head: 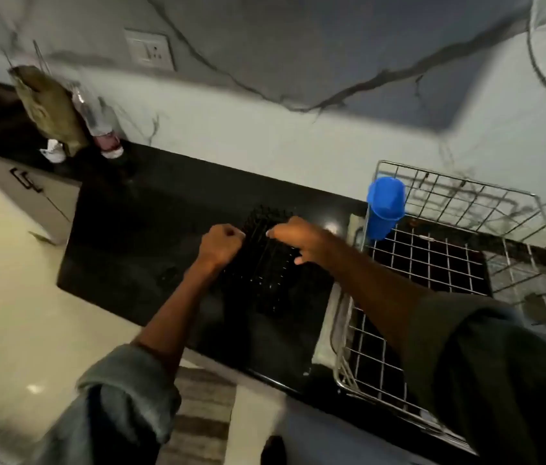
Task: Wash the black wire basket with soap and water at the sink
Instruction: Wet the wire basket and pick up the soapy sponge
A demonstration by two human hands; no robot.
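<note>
A black countertop (pixel 150 229) fills the middle of the view. At its right end stands a large silver wire rack (pixel 466 263), with a blue cup (pixel 384 208) upturned on the rack's near-left corner. The black wire basket (pixel 264 263) sits on the countertop just left of the rack. The right hand (pixel 293 239) grips the basket's right rim with curled fingers; the left hand (pixel 219 245), fisted, holds its left rim.
</note>
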